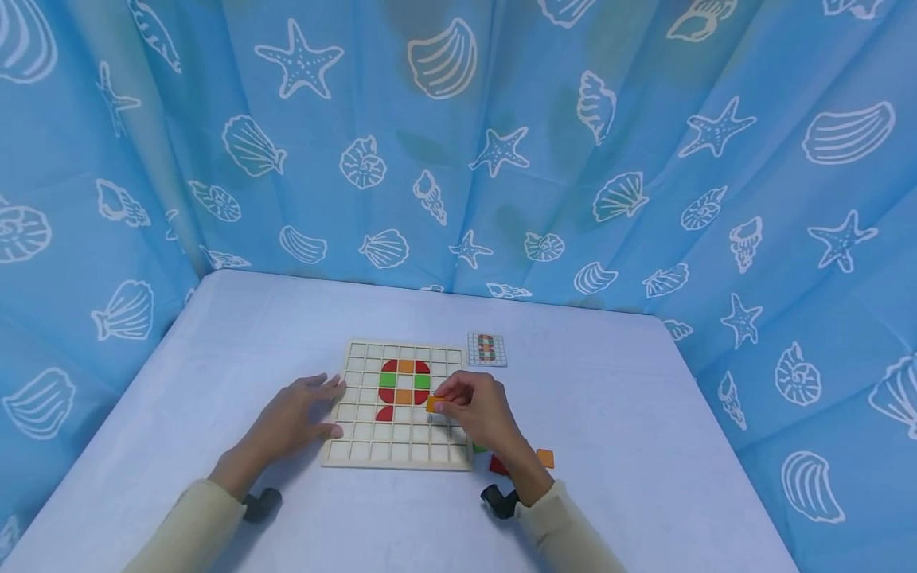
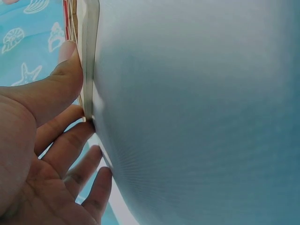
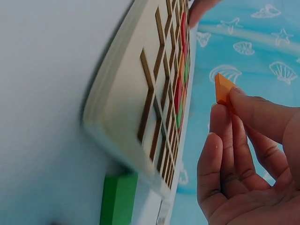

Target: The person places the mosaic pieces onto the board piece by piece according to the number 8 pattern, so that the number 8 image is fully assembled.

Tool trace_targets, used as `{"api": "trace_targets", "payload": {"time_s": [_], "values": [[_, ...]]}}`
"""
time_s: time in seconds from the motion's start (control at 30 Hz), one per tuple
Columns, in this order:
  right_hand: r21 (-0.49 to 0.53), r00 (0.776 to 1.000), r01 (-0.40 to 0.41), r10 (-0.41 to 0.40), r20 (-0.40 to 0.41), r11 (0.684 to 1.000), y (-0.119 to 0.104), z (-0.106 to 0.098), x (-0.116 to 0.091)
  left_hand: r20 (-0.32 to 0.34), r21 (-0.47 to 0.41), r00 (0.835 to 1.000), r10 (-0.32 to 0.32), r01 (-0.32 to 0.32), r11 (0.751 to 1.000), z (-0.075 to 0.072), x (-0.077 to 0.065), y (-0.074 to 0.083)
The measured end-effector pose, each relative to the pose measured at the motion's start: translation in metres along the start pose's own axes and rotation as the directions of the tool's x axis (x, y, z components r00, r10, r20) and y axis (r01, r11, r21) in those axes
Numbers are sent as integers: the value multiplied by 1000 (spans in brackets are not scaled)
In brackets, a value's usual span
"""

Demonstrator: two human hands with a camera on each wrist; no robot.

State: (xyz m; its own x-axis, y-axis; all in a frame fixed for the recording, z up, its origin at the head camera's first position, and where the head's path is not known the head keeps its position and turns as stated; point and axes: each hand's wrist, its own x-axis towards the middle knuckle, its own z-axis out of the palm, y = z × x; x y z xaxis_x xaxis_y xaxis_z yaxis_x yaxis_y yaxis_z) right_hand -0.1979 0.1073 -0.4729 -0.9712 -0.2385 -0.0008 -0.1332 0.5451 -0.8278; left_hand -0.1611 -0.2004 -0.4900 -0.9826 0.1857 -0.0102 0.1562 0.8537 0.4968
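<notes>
A wooden grid board (image 1: pixel 397 466) lies on the white table. Red, green and orange pieces in its upper middle form a ring, with a single red piece (image 1: pixel 384 414) below. My left hand (image 1: pixel 290 418) rests against the board's left edge, thumb and fingers spread apart; the left wrist view has the thumb touching the frame. Over the right part of the grid, my right hand (image 1: pixel 481 407) pinches an orange square tile (image 3: pixel 223 89) between thumb and fingers. In the right wrist view the tile is clear of the board.
A small pattern card (image 1: pixel 487 350) lies beyond the board's upper right corner. Loose pieces lie near the right forearm, including an orange tile (image 1: pixel 546 458), a red tile (image 1: pixel 497 465) and a green tile (image 3: pixel 117 199); the arm partly hides them. A blue shell-print curtain (image 1: pixel 544 199) borders the table.
</notes>
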Motion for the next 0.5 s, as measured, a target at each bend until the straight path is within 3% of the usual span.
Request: {"api": "trace_targets", "payload": {"time_s": [0.5], "values": [[-92,999,6,-2,53,996,-13,36,9,1,2,1000,2,-2,1000,0,0,0]]}}
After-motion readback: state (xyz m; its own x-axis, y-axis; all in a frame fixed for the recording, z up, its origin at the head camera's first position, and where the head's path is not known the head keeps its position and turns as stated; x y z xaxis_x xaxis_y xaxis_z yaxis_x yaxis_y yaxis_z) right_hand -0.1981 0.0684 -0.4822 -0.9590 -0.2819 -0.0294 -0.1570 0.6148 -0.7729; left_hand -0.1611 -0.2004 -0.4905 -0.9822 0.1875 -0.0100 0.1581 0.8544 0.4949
